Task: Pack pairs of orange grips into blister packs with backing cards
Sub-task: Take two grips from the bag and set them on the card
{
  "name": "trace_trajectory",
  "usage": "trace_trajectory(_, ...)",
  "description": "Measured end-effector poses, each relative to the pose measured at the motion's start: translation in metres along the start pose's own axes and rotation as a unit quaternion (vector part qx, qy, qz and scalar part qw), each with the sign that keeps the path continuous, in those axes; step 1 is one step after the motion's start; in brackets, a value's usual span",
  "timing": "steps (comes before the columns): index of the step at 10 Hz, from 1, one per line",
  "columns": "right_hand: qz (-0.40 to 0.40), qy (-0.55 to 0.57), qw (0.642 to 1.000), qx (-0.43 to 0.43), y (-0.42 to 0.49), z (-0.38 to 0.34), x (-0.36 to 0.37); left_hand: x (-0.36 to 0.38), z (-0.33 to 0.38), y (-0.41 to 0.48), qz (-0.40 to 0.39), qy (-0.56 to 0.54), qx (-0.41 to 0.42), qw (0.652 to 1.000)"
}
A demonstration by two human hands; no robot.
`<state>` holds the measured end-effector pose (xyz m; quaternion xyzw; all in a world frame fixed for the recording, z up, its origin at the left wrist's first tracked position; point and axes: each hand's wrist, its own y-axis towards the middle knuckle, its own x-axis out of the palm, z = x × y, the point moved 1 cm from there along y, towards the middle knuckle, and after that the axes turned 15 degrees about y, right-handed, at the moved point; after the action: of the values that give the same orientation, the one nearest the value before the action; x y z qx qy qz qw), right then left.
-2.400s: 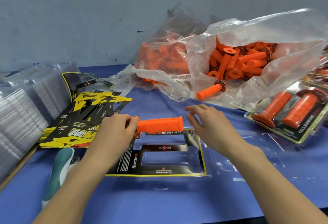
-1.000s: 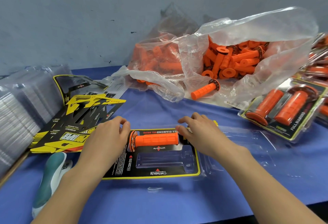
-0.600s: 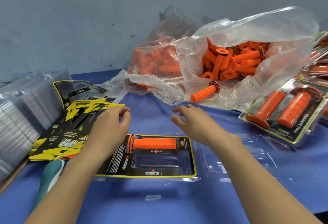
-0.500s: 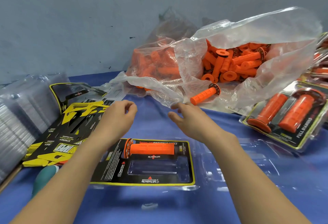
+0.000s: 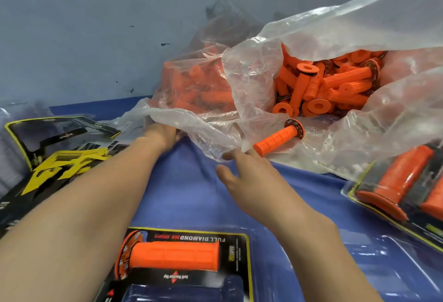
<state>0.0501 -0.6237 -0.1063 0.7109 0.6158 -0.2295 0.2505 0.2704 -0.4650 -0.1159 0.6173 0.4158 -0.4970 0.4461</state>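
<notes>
One orange grip (image 5: 175, 255) lies in the upper slot of the black and yellow backing card (image 5: 239, 241) at the bottom of the view. A loose orange grip (image 5: 278, 138) lies at the mouth of a clear plastic bag (image 5: 251, 79) that holds several more grips. My right hand (image 5: 249, 172) hovers just short of the loose grip, fingers spread and empty. My left hand (image 5: 163, 134) reaches to the lower edge of the bag on the left; its fingertips are hidden under the plastic.
A second bag of orange grips (image 5: 194, 86) lies behind the first, against the grey wall. A filled blister pack (image 5: 402, 186) lies at the right edge. Loose black and yellow cards (image 5: 60, 158) lie at the left on the blue cloth (image 5: 189, 182).
Both hands let go of the grip seated in the card and moved forward toward the bags. The view has moved closer and lower.
</notes>
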Motion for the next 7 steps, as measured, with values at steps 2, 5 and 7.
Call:
trace_trajectory(2, 0.007, 0.003, 1.0, 0.002, 0.0, 0.0, 0.0, -0.008, 0.005, -0.013, 0.07, -0.001, 0.055, 0.996)
trace_trajectory(5, -0.004, 0.011, 1.0, -0.005, -0.005, -0.005, 0.005, -0.066, 0.007, -0.04, -0.047, 0.091, 0.161, 0.982)
trace_trajectory(7, 0.007, 0.026, 1.0, -0.011, -0.01, -0.009, 0.001, -0.099, -0.005, -0.035, -0.052, 0.047, 0.182, 0.981)
